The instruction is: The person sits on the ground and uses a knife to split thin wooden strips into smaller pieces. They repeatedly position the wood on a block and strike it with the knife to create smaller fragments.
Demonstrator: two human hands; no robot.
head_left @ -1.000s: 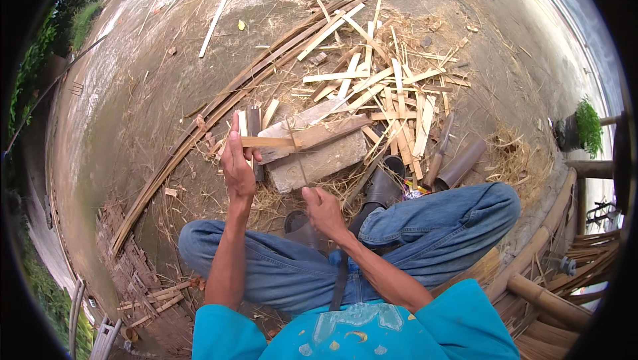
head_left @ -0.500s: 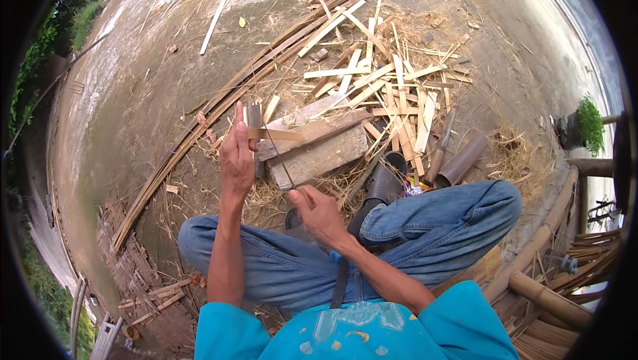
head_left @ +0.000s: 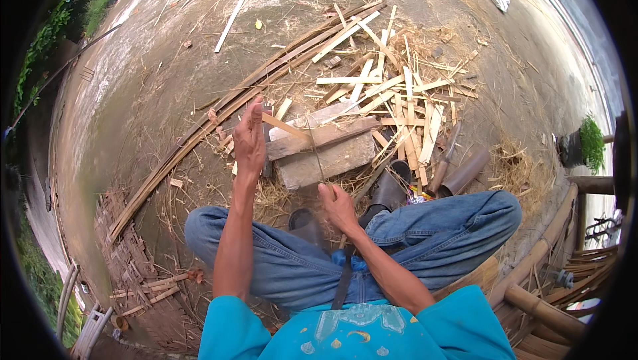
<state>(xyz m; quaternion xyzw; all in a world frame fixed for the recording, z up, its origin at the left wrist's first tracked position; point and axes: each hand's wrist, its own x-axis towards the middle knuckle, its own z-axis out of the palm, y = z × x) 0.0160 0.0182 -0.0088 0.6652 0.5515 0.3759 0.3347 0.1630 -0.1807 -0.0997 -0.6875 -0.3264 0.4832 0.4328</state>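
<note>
Left hand [head_left: 249, 137] pinches thin bamboo strip [head_left: 284, 126], fingers together; strip runs rightward over wood block [head_left: 325, 161]. Right hand [head_left: 337, 204] nearer body, fingers closed on thin sliver [head_left: 318, 154].

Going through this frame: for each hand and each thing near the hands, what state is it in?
Left hand: raised, grip closed on a thin strip.
Right hand: low by the knees, pinching the strip's near end.
Thin strip: held between both hands, above the block.
Wooden block: lying flat on the ground.
Bamboo slats: scattered loose.
Long bamboo strips: lying bundled on the ground.
</note>
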